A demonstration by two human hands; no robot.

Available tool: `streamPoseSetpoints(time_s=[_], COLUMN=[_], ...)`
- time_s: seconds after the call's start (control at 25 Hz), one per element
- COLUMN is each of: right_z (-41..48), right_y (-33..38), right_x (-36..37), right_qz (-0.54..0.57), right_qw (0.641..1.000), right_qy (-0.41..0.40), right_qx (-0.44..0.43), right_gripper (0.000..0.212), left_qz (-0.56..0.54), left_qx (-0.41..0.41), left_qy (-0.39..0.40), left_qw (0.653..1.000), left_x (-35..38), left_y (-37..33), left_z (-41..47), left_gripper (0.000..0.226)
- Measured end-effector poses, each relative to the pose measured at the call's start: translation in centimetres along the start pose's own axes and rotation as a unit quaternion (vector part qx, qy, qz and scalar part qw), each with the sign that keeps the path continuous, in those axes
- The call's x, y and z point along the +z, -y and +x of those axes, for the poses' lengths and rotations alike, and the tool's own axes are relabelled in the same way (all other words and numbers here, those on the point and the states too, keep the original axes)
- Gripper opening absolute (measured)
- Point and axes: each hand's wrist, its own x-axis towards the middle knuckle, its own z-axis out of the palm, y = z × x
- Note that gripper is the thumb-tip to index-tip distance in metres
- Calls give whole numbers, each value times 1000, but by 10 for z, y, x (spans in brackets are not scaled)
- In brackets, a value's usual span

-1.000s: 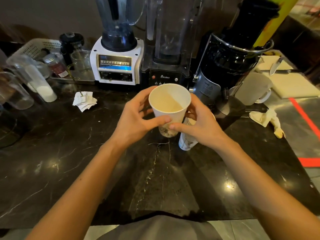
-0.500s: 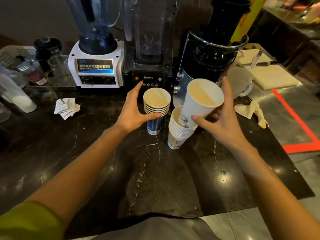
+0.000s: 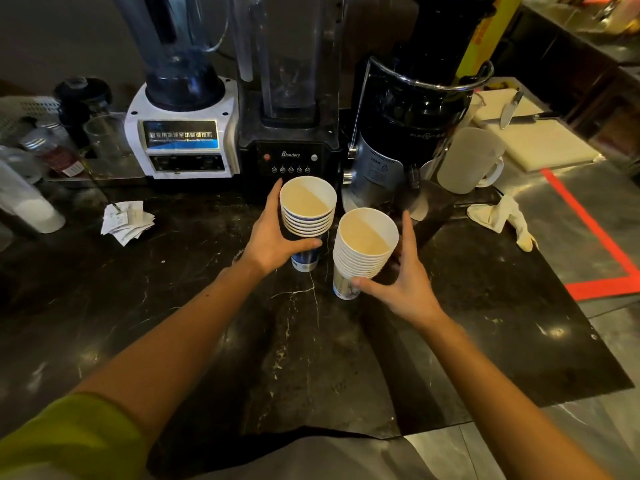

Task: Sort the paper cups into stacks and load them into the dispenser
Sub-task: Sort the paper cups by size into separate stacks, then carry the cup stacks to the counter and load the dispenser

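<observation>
Two stacks of paper cups stand on the dark marble counter [image 3: 207,323]. The blue-banded stack [image 3: 307,216] is on the left, and my left hand [image 3: 273,242] wraps around its lower part. The white stack [image 3: 363,251] with a printed picture leans slightly to the right of it. My right hand [image 3: 403,278] cups it from the right, thumb under the rims and fingers behind. No dispenser is visible.
Behind the stacks stand a white blender [image 3: 181,133], a black blender [image 3: 291,147] and a black juicer [image 3: 405,133]. A frosted jug [image 3: 467,161], a cutting board with a knife [image 3: 536,143], a crumpled cloth [image 3: 502,216], paper slips [image 3: 126,220] and jars surround them.
The single cup my right hand held tilted over the white stack now sits nested on top of it. My left hand stays on the blue stack. The camera has pulled back.
</observation>
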Motion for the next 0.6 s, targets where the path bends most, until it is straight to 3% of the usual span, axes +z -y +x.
streamPoseSetpoints(time_s=[0.12,0.24,0.48,0.6], right_z=[1,8,-14,-59], right_y=[-5,-10,-1,-5], right_x=[18,31,22,-7], right_qz=[37,58,98,123], right_qw=[998,996,982,959], right_qy=[-35,-60,-158,-253], right_qx=[32,24,32,46], right_gripper=[130,113,101,102], left_qz=[-5,-6,-16,-30], left_qx=[-15,-25,-1,35], left_qy=[-5,-19,3,68], left_qw=[1000,999,1000,997], left_x=[8,13,19,44], left_y=[3,2,-18,-51], left_z=[-2,-4,-31,-43], left_gripper=[109,95,95,94])
